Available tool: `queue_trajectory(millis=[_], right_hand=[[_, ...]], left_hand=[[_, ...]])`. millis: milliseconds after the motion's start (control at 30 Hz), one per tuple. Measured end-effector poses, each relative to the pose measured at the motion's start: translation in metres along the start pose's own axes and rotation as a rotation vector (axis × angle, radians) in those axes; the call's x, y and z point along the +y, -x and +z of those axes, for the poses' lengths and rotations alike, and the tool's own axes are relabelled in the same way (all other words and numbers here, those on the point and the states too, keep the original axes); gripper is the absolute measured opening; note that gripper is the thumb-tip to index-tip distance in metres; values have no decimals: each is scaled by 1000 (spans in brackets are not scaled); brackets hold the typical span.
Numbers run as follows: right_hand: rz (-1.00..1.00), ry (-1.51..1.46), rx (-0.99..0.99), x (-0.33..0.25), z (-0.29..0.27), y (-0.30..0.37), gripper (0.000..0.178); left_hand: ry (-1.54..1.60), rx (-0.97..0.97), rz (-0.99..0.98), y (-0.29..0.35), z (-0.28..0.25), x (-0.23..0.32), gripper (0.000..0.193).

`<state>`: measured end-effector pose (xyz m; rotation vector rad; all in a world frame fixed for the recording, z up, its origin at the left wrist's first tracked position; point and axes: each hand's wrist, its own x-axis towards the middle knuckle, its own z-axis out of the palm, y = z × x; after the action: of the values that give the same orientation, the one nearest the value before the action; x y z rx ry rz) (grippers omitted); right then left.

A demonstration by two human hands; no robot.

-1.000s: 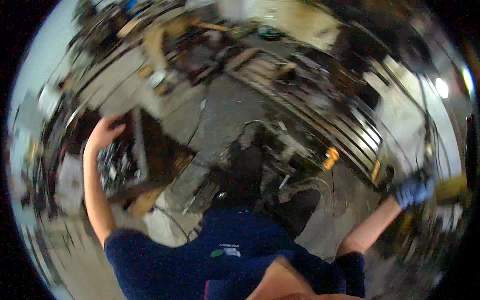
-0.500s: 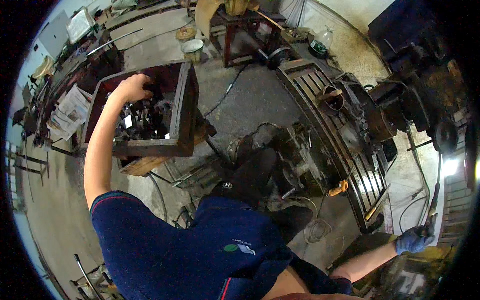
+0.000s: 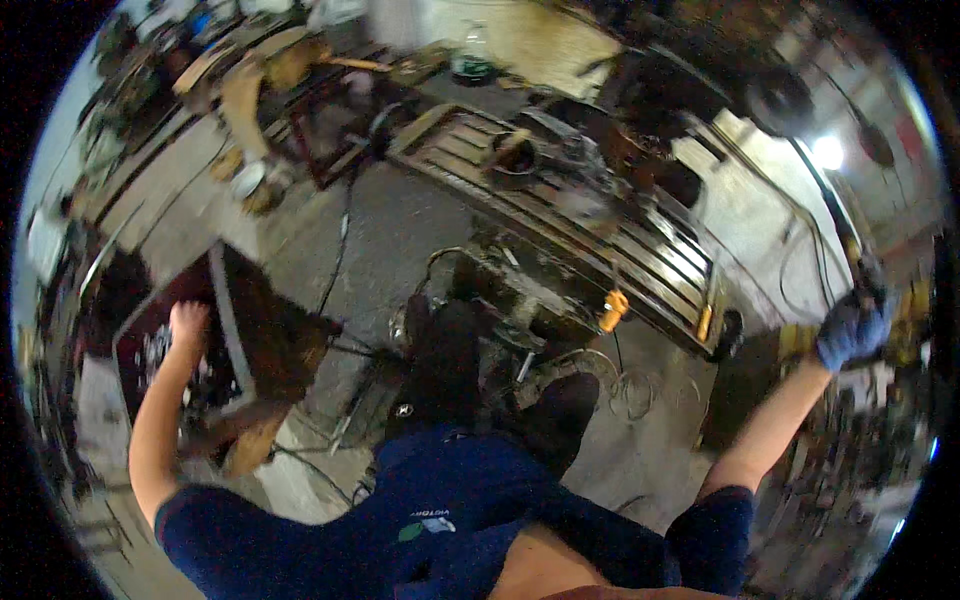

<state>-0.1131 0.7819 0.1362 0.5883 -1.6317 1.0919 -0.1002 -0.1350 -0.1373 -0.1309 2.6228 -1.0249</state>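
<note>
My bare left hand (image 3: 190,322) is inside an open wooden box (image 3: 232,320) at the left, over many small dark and shiny metal pieces (image 3: 205,378). Motion blur smears its fingers, so I cannot make out what they hold. Far out to the right, my right hand (image 3: 855,332) wears a blue-grey glove. Its fingers are wrapped round a dark handle (image 3: 873,272), from which a long thin dark line runs upward. The handle's exact kind is unclear.
A slotted metal machine table (image 3: 560,215) crosses ahead of me, with a metal ring (image 3: 513,155) on it. An orange-yellow handheld control (image 3: 613,312) hangs at its near edge. Cables (image 3: 630,395) coil on the floor. A bucket (image 3: 256,186) and a bottle (image 3: 473,58) stand farther off.
My view has swung toward the right, so the box now lies farther left and lower. My left hand stays in the box. My gloved right hand, still on the dark handle, appears higher.
</note>
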Motion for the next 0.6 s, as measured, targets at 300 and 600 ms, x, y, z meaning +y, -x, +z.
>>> queue_trajectory(millis=[300,600], right_hand=[[-421,767,284,-40,39,-10,20],[726,314,110,-8,84,202,9]], left_hand=[[39,-118,-18,1,-8,-14,19],[832,616,-285,51,-27,-62,23]])
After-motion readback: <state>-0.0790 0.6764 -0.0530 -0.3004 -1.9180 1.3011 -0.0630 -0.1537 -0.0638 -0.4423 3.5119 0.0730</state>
